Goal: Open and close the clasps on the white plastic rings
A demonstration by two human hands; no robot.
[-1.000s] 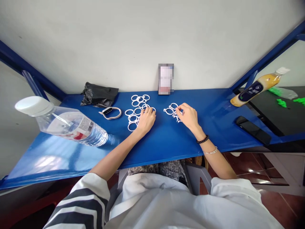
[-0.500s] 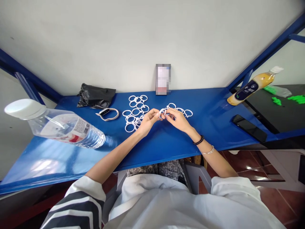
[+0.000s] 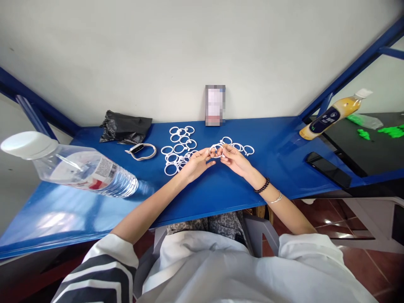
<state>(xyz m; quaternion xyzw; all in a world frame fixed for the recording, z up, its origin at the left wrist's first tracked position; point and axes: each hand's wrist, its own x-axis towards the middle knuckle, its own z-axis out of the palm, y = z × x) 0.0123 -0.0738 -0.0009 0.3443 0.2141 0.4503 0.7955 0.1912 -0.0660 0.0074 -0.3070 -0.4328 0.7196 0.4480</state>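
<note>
Over the blue table, a white plastic ring (image 3: 211, 151) with a small knob is held up between my two hands. My right hand (image 3: 236, 160) pinches its right side with thumb and fingers. At the ring's left side, the fingers of my left hand (image 3: 196, 165) hold it, with the thumb standing away from it. Some fingertips are hidden behind the ring. Several matching white rings (image 3: 171, 169) lie in a loose, partly overlapping group left of my left hand. A smaller group of white rings (image 3: 249, 150) lies just beyond my right hand.
A tall water bottle (image 3: 94, 168) stands at the left, near a black plastic bag (image 3: 126, 128) and a watch (image 3: 145, 152). A phone (image 3: 215, 105) leans on the wall. Right are a juice bottle (image 3: 331, 118), a dark phone (image 3: 328, 169) and green pieces (image 3: 363, 134).
The ring in my hands has turned to show its round opening more fully. My left thumb has moved off it, and my right fingers have shifted along its right side.
</note>
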